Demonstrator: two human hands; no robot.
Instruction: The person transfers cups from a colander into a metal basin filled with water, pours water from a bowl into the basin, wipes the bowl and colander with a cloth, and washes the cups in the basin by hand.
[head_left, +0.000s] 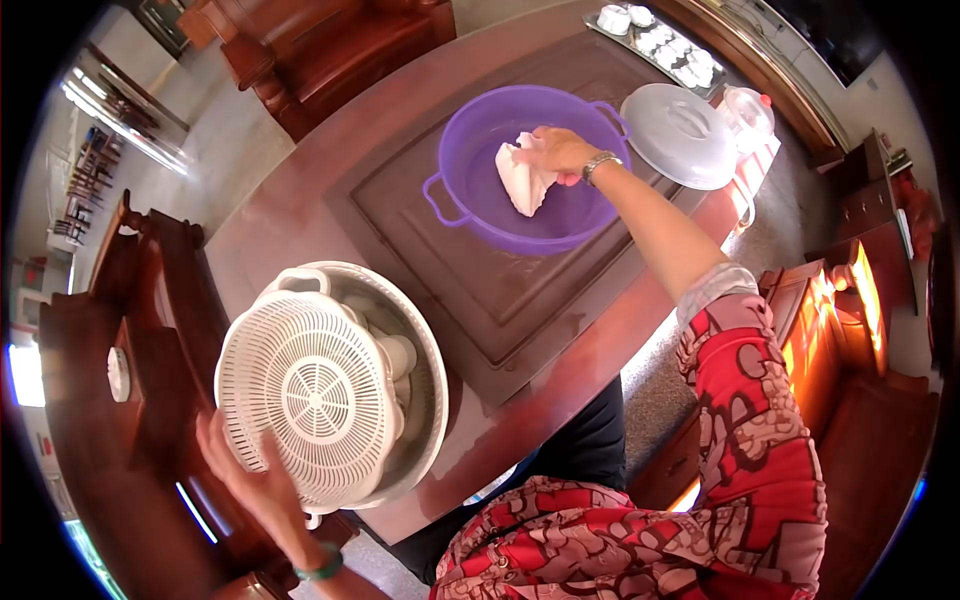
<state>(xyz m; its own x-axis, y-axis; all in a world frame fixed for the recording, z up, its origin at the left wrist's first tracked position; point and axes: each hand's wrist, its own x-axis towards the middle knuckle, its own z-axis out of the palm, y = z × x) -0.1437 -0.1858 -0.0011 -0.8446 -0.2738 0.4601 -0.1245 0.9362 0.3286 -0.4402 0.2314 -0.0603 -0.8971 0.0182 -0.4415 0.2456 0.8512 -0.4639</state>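
Observation:
Over the purple two-handled basin (462, 215), my right hand (562, 153) grips a crumpled pale cloth (524, 186). The cloth hangs down inside the basin; whether its lower end touches the bottom I cannot tell. My left hand (258, 490) has its fingers apart at the near-left edge of a white slotted colander (318, 395). Nothing shows in that hand, and I cannot tell if it touches the rim. The colander rests tilted in a large pale bowl (432, 420), partly covering several white rounded pieces, perhaps cups (398, 355).
A translucent lid (680, 135) and a clear container with a red knob (750, 115) lie right of the basin. A tray of white cups (670, 50) stands at the table's far end. Wooden seats (330, 50) surround the brown table (300, 220).

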